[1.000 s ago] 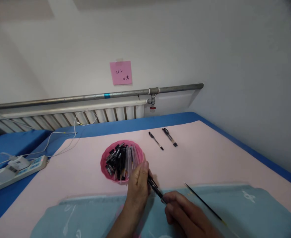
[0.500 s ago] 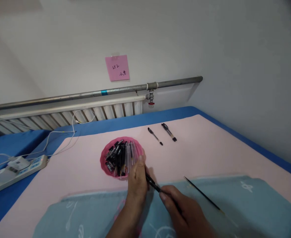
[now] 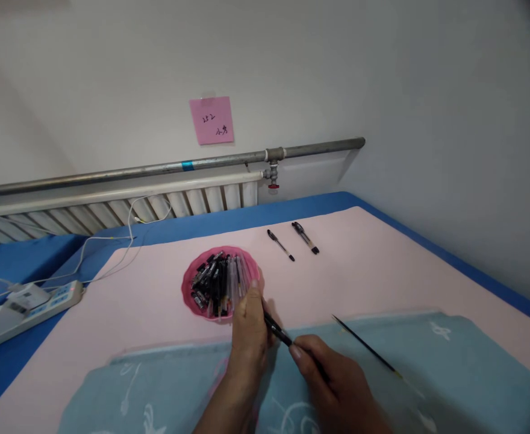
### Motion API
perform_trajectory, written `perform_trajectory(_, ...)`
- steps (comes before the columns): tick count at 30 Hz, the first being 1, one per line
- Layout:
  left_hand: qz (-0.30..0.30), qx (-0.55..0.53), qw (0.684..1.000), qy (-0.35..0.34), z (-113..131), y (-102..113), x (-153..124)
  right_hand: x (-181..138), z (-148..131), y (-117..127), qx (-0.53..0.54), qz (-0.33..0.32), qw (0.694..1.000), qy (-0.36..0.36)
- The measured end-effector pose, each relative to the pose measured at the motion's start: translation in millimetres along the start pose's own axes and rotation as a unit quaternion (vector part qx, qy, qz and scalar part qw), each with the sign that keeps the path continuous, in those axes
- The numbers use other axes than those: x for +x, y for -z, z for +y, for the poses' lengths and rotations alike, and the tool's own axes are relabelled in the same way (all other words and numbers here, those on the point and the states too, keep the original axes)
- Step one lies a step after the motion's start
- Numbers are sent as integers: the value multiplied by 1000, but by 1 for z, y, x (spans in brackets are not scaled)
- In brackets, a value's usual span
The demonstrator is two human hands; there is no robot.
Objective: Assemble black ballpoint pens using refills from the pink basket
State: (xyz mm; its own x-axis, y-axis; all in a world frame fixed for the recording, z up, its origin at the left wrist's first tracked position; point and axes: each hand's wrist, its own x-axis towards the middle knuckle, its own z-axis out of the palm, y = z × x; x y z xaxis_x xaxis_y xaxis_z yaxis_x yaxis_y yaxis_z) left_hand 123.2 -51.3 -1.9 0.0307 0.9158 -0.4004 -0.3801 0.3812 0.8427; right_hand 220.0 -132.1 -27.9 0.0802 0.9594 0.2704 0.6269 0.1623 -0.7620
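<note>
A black pen [image 3: 277, 329] slants between my two hands, in front of the bowl. Its far end is in the closed fingers of my left hand [image 3: 250, 325]. The thumb and fingers of my right hand [image 3: 330, 377] pinch its near end. Just beyond my left hand is a pink scalloped bowl [image 3: 187, 301] full of black caps, clear barrels and other pen parts [image 3: 220, 283]. To the right, a black ink refill [image 3: 367, 345] lies on the blue-green cloth [image 3: 170, 374]. My fingers hide both ends of the pen.
Farther back on the pink sheet [image 3: 382, 265] lie a single capped pen [image 3: 280, 245] and a pair of pens [image 3: 305, 237] side by side. A power strip [image 3: 61, 299] with plugs and white cables is at the left. A radiator [image 3: 193, 202] and a metal pipe [image 3: 229, 159] run along the wall.
The view has shifted slightly. Both hands keep their grip on the pen, and its slant looks nearly the same. The bowl, refill and other pens stay where they were.
</note>
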Motion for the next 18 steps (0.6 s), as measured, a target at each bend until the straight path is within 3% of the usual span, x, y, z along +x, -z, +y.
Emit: perform_trajectory(18, -7, 25, 999, -28, 1, 5, 2, -2, 3, -1, 24, -12, 1000, -11)
